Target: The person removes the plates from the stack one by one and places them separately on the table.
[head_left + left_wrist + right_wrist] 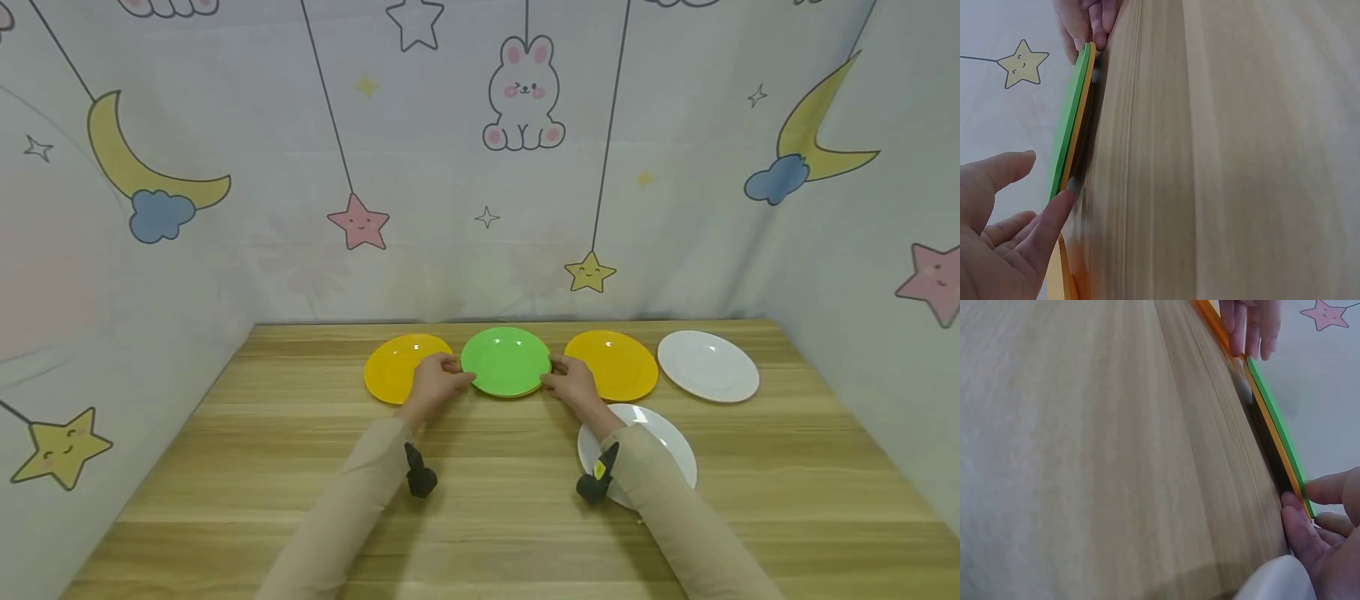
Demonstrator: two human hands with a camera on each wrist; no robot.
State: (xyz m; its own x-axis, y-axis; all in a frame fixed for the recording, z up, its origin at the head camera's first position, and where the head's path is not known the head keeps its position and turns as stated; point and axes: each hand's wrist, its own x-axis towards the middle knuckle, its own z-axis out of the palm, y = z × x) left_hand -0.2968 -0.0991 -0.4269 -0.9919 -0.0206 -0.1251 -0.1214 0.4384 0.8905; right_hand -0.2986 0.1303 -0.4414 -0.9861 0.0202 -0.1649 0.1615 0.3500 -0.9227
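A green plate (pixel 506 362) lies stacked on a yellow plate (pixel 1277 440), whose edge shows just beneath it. My left hand (pixel 438 381) is at the stack's left side. In the left wrist view its fingers (pixel 1054 215) are extended, one touching near the lower rim, while another digit stands apart above the plates. My right hand (pixel 573 382) pinches the right rim of both plates, with the thumb on the green one and fingertips under the edge. Whether the stack touches the table cannot be told.
Another yellow plate (pixel 392 367) lies left, partly behind my left hand. To the right are a yellow plate (pixel 621 367) and a white plate (pixel 708 367). A nearer white plate (pixel 663 429) lies under my right forearm. A printed cloth (pixel 450 167) hangs behind the wooden table (pixel 495 517).
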